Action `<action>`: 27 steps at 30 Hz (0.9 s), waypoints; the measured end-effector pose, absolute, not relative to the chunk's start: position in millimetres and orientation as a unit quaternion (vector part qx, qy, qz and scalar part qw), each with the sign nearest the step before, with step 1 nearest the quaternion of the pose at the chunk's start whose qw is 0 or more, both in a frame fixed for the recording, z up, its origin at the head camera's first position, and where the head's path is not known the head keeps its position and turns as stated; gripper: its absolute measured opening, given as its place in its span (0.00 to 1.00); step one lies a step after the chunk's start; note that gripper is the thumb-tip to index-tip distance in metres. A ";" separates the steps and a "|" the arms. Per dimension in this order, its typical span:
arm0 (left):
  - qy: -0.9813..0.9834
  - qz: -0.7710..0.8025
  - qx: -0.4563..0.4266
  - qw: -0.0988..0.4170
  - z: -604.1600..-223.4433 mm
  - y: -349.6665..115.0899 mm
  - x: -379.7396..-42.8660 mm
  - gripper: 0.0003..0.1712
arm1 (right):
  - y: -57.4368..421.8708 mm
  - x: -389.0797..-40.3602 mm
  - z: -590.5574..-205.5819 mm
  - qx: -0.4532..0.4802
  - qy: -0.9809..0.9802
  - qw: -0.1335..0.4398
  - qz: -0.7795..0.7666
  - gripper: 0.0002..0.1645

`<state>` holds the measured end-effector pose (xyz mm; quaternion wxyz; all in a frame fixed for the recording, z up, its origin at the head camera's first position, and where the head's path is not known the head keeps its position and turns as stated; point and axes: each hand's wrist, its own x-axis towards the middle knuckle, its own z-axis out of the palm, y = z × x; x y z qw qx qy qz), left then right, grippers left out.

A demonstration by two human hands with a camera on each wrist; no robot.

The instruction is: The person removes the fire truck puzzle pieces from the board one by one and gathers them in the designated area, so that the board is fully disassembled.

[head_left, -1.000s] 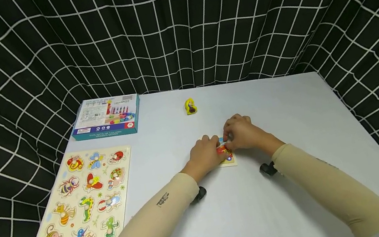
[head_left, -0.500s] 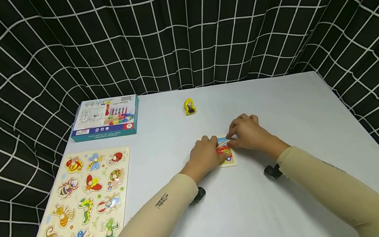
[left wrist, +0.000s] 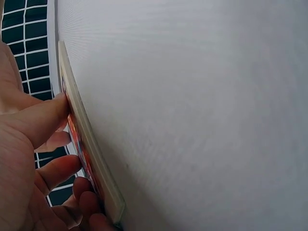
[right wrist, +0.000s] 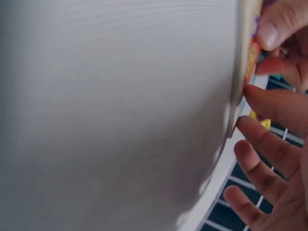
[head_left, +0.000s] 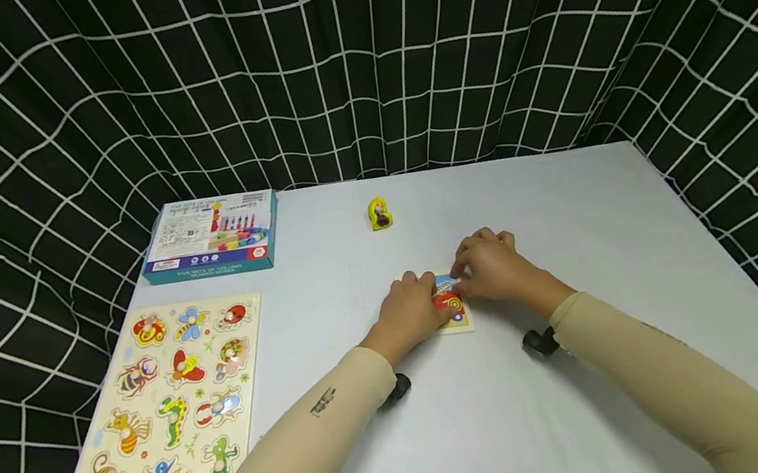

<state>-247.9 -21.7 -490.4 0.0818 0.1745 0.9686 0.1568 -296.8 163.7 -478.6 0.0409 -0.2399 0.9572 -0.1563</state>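
A small wooden puzzle board [head_left: 455, 323] with a red, yellow and blue picture lies on the white table, partly hidden by both hands. My left hand [head_left: 407, 309] holds its left part, the thumb on the picture face. At its right edge, my right hand [head_left: 494, 265] has thumb and index finger bent onto the board, close to a pale slanted strip [head_left: 445, 287]. In the right wrist view, the right thumb [right wrist: 257, 96] touches the board's face [right wrist: 251, 60] and the other fingers are spread. Seen edge-on in the left wrist view, the board [left wrist: 91, 137] sits under the left thumb [left wrist: 55, 108].
A large insect peg puzzle [head_left: 180, 381] lies at the left, beside the left forearm. Behind it stands a flat box [head_left: 211, 236] with printed sides. A small yellow object [head_left: 379, 213] with a dark middle lies beyond the hands. Black gridded cloth [head_left: 349, 64] surrounds the table.
My right hand has shifted slightly right, off the middle of the small board, so more of its picture shows. The left hand has stayed in place.
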 end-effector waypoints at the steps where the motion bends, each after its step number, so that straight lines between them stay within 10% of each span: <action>1: 0.969 0.157 0.174 0.082 -490.4 -21.7 -248.2 0.28 | 163.5 -298.6 -478.8 -0.233 0.957 0.047 -0.166 0.09; 27: 0.968 0.160 0.172 0.083 -493.4 -22.6 -250.4 0.28 | 164.2 -301.8 -473.3 -0.274 0.952 0.040 -0.130 0.10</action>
